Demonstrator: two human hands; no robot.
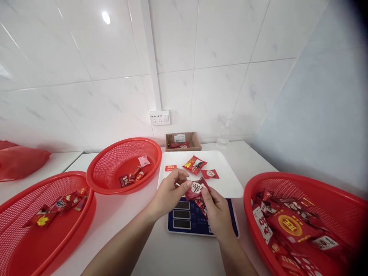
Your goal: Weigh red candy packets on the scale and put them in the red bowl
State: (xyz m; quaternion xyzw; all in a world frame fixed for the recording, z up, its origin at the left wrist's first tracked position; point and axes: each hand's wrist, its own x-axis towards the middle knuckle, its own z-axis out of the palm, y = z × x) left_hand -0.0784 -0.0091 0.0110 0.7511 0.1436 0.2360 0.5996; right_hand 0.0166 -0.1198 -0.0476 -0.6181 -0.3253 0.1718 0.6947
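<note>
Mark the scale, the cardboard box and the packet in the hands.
scale (192, 220): head view, blue front panel.
cardboard box (168, 141): head view, left wall.
red packet (197, 188): head view, white label on its front.

Glossy foil sweet packet (197, 189), perforated red plastic baskets (115, 153), smooth white plastic tray (227, 184), glossy wall tiles (218, 34).

left hand (168, 193) and right hand (218, 214) bare, forearms bare too
</note>
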